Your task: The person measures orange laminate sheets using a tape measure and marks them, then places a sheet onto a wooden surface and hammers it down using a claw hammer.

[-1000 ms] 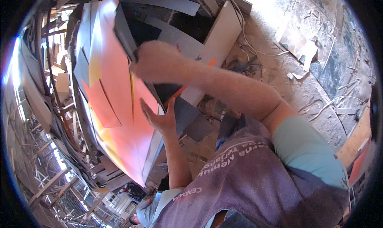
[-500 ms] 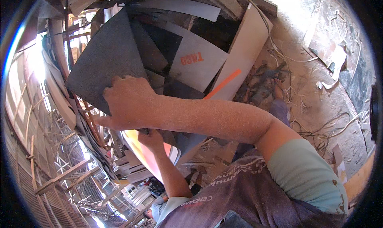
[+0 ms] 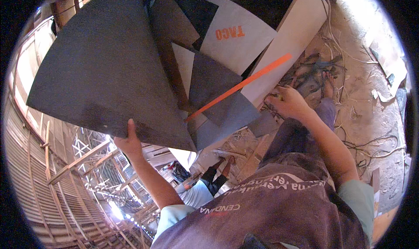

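My left hand (image 3: 129, 143) grips the near edge of a large dark grey sheet (image 3: 109, 61), its thumb pressed flat on top and its other fingers hidden underneath. The sheet is tilted up and fills the left of the view. My right hand (image 3: 289, 103) is away from it, beside the right end of the pile, with the fingers curled in. Whatever those fingers hold, if anything, cannot be made out. Between the hands lies a thin orange strip (image 3: 244, 83), slanting across smaller dark grey pieces (image 3: 214, 87) and a pale board (image 3: 283, 44).
A light grey sheet with orange print (image 3: 235, 35) lies in the pile beyond. Cables (image 3: 371, 148) and scraps litter the dusty floor at right. Another person in a light blue top (image 3: 197, 195) is below left, near wooden framing (image 3: 78, 162) and a corrugated wall (image 3: 26, 183).
My right hand has left the dark sheet and swung right. My left hand, formerly beneath my right arm, now holds the sheet's near edge. The sheet has shifted and looks larger; the colourful sheet is mostly covered.
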A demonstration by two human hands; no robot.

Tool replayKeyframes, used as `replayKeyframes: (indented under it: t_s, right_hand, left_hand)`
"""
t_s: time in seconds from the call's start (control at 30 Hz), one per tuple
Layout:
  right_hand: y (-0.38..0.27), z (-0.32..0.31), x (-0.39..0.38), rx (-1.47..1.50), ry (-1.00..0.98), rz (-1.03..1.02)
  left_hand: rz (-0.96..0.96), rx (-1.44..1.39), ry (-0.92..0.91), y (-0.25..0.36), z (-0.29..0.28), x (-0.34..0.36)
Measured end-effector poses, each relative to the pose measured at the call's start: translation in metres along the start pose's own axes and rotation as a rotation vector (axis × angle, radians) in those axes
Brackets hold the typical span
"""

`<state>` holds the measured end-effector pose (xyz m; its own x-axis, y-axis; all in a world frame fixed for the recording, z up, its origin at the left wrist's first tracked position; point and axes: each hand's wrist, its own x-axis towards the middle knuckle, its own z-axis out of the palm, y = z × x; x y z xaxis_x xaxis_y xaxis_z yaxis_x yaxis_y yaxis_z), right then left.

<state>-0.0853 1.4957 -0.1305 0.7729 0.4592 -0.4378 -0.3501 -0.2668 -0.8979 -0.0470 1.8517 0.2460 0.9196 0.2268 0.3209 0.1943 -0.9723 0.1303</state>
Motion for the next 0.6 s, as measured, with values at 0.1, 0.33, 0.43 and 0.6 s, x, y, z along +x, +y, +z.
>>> replayKeyframes:
  t_s: [0.1, 0.33, 0.43, 0.6]
  right_hand:
    - [0.049, 0.008, -0.01, -0.056, 0.031, 0.093]
    - [0.072, 0.044, 0.012, -0.114, 0.007, 0.14]
    - [0.084, 0.083, 0.022, 0.032, -0.04, 0.044]
    - [0.055, 0.086, 0.018, -0.062, -0.134, 0.054]
  left_hand:
    - [0.044, -0.007, 0.033, 0.012, -0.014, 0.01]
    - [0.078, -0.034, 0.029, -0.032, -0.064, 0.035]
    - [0.084, -0.071, 0.021, -0.021, -0.062, 0.046]
    - [0.086, -0.032, 0.005, -0.037, -0.082, 0.063]
